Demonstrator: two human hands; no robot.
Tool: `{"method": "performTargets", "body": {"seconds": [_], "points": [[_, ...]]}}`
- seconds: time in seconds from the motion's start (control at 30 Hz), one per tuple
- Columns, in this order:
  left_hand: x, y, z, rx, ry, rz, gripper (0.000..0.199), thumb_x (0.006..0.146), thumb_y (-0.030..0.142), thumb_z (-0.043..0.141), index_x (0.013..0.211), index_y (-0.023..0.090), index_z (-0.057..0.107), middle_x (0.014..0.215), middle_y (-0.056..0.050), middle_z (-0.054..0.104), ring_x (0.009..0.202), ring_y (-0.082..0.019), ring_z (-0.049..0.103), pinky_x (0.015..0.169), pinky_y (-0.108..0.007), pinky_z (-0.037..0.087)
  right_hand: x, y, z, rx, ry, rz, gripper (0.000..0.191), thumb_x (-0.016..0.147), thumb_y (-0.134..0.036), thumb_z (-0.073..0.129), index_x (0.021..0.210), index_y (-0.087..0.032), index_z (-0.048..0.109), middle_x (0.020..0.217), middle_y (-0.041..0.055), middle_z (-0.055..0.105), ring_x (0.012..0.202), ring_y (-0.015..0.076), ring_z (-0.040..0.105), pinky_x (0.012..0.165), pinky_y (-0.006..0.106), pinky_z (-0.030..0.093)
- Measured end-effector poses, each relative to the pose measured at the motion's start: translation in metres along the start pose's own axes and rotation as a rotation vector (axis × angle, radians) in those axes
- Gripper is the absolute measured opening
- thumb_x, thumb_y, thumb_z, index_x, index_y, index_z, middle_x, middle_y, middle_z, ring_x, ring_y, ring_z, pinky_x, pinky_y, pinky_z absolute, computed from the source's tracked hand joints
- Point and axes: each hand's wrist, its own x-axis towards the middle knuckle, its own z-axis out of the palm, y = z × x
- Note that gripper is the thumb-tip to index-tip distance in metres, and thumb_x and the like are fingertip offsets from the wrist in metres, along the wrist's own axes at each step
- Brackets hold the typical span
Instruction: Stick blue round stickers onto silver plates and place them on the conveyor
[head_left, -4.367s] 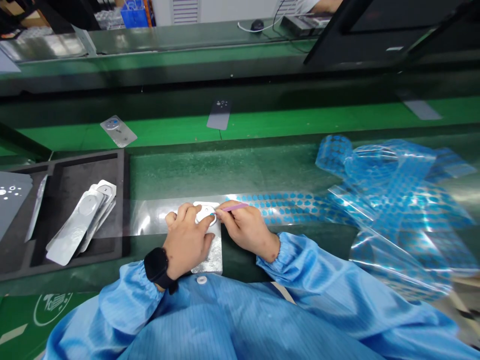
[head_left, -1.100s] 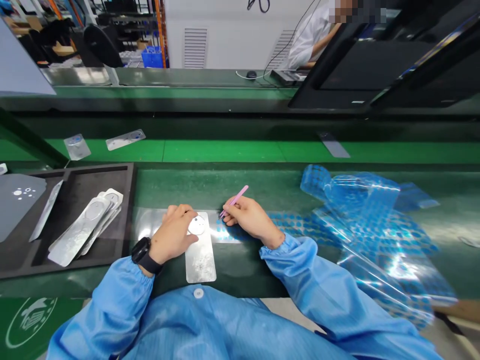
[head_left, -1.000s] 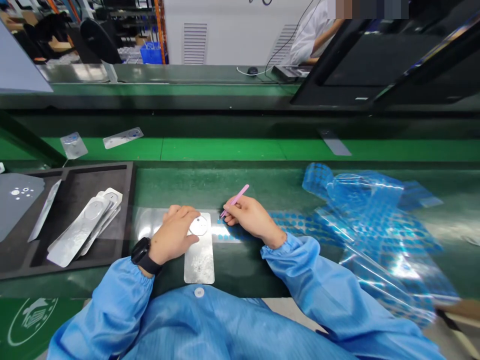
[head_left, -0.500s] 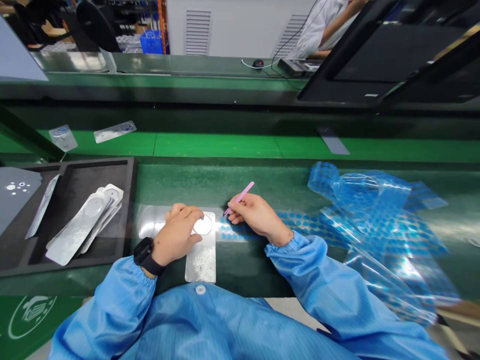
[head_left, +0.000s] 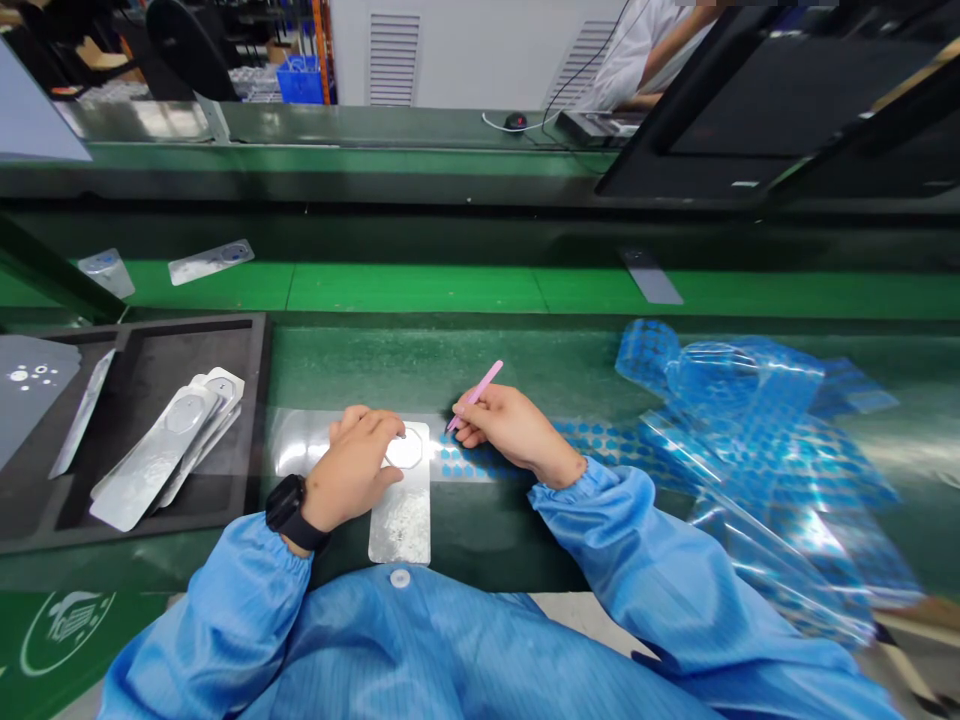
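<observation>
My left hand (head_left: 358,462) rests with its fingers apart over the upper left of a silvery flat plate (head_left: 400,520). That plate has a round-cornered outline near its top and lies across a clear film strip. Between the fingertips of my right hand (head_left: 508,425) are pink tweezers (head_left: 480,390), tips pointing down and left. The tips are close to the blue round stickers (head_left: 457,460) on the strip, just right of the plate. Whether a sticker is between the tips is too small to tell.
A black tray (head_left: 255,420) on the left holds several stacked silvery plates (head_left: 154,460). Crumpled clear film with blue dots (head_left: 750,430) is heaped on the right. More plates (head_left: 212,262) lie on the green ledge behind. A person in a white sleeve (head_left: 626,60) is across the bench.
Both hands, the plate and the tweezers keep almost the same places. The view has shifted slightly, with the plates on the conveyor-like green ledge appearing further left.
</observation>
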Motion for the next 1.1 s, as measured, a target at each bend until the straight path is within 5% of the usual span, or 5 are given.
{"method": "performTargets", "body": {"seconds": [0.53,0.83,1.1], "points": [[0.0,-0.003,0.002,-0.009,0.032,0.038,0.034,0.07,0.01,0.067,0.098,0.023,0.051,0.121,-0.005,0.059,0.116,-0.029,0.043,0.097,-0.048,0.036,0.002,-0.002,-0.002,0.023,-0.072,0.005,0.019,0.082,-0.013,0.068,0.064,-0.013,0.063,0.052,0.0027,0.066,0.044,0.0099,0.062,0.044,0.017,0.053],[0.001,-0.003,0.001,-0.006,0.023,0.033,0.034,0.07,0.01,0.065,0.097,0.023,0.051,0.121,-0.005,0.058,0.116,-0.028,0.043,0.096,-0.047,0.036,-0.001,-0.004,0.002,0.041,0.005,0.005,0.025,0.082,-0.018,0.069,0.059,-0.013,0.061,0.049,0.0017,0.064,0.041,0.0077,0.059,0.042,0.015,0.049],[0.0,-0.002,0.001,0.006,0.012,0.033,0.032,0.072,0.012,0.066,0.098,0.023,0.051,0.119,-0.004,0.059,0.115,-0.027,0.044,0.094,-0.045,0.036,-0.011,-0.008,0.012,0.125,-0.052,-0.092,0.034,0.075,-0.043,0.074,0.063,-0.015,0.061,0.051,0.002,0.064,0.043,0.0096,0.059,0.043,0.019,0.05]]}}
